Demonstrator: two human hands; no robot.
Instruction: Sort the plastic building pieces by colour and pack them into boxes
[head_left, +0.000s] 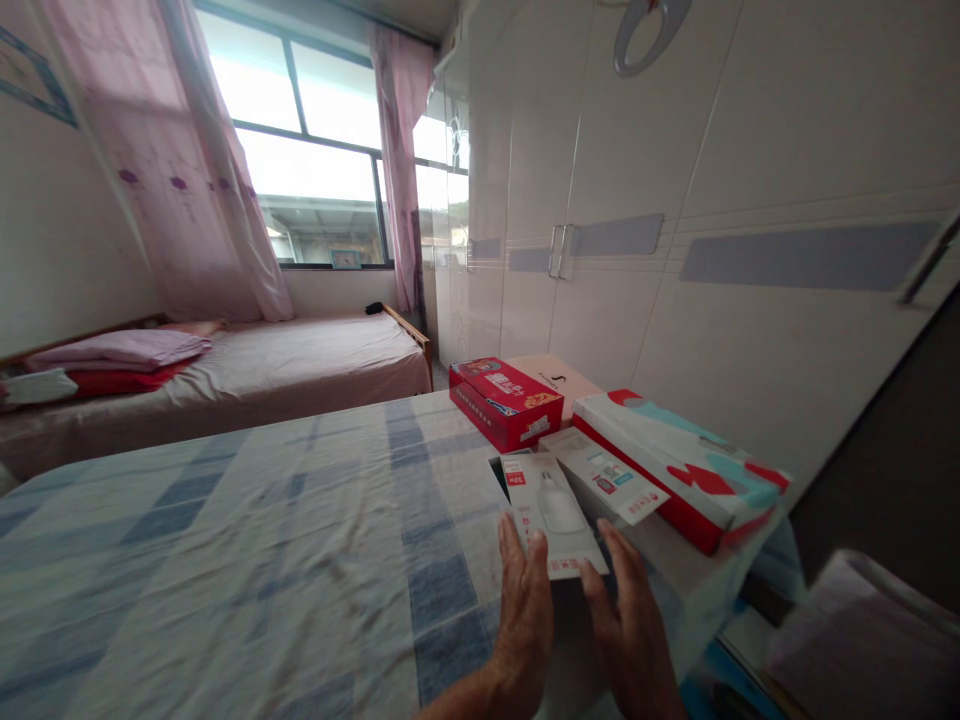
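Observation:
A white card or flat packet printed with a light bulb [553,510] lies at the corner of the bed, with red marks along its edges. At its lower left edge is my left hand [525,605], fingers stretched out and thumb apart. My right hand [628,610] is by the lower right corner, thumb and fingers spread. Both hands seem to touch the edges; whether they press on it, I cannot tell. Something dark shows beneath its upper left corner. A second white card [611,478] with printed labels lies just beyond, beside the boxes.
A red printed box [506,400], a pale pink box [553,372] and a long white, red and teal box [679,465] stand along the far right edge. Beneath them spreads a blue and white checked sheet [300,560]. White wardrobes [600,300] line the right; another bed [315,355] stands under the window.

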